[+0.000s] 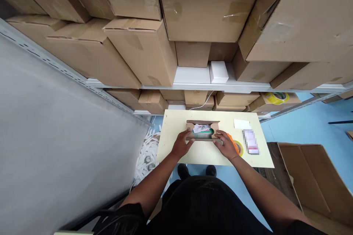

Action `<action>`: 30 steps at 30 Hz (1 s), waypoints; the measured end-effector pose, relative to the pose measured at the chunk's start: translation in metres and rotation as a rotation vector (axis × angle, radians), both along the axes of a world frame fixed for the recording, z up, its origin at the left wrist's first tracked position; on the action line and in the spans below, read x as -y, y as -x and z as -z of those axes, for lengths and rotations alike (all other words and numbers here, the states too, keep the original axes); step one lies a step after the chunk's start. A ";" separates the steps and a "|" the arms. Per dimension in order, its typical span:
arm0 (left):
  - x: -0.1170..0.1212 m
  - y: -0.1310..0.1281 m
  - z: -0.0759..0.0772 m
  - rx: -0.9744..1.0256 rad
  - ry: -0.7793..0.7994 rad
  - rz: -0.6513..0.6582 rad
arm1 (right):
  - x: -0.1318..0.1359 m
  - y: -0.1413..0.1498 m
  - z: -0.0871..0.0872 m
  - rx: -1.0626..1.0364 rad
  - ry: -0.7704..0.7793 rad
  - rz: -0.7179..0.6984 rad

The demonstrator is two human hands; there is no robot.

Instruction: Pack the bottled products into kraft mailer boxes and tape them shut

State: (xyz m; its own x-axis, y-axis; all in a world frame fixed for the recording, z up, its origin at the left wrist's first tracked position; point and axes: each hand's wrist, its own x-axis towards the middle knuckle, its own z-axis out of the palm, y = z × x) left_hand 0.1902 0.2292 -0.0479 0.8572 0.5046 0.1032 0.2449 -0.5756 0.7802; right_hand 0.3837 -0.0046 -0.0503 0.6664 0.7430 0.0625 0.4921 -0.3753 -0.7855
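Observation:
A small open cardboard box [202, 139] lies on the cream-coloured table [198, 156] in front of me. Inside it are a crumpled whitish wrapper or paper [200, 128] and something green and clear [202, 134] that I cannot make out. My left hand [182, 144] grips the box's left end, thumb along the near side. At the right end, my right hand [226, 147] holds the box in the same way. Just beyond the right wrist sits a tape dispenser [233, 143] in orange with a yellow roll, partly covered by that hand.
On the table's right lie a white card [242, 124] and a blurred-out packet [250, 141]. Shelves [193, 75] stacked with cartons rise behind, with a yellow tape roll [277, 98] on one. Paper strips [149, 152] litter the floor left; a big open carton [309, 176] stands right.

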 end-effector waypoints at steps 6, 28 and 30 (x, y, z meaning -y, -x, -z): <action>-0.006 -0.006 -0.002 -0.019 -0.012 -0.023 | -0.005 -0.009 0.000 0.024 -0.010 0.018; -0.011 -0.029 -0.006 -0.029 -0.367 0.233 | -0.021 -0.017 0.022 -0.319 0.152 0.258; -0.011 -0.027 0.001 -0.015 -0.363 0.203 | -0.021 -0.016 0.017 -0.342 0.152 0.247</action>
State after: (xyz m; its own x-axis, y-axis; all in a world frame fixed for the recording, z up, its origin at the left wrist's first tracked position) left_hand 0.2175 0.2406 -0.0491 0.9381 0.2587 0.2302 0.1079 -0.8501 0.5154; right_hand 0.3999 0.0163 -0.0677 0.7884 0.5428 -0.2895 0.0950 -0.5724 -0.8145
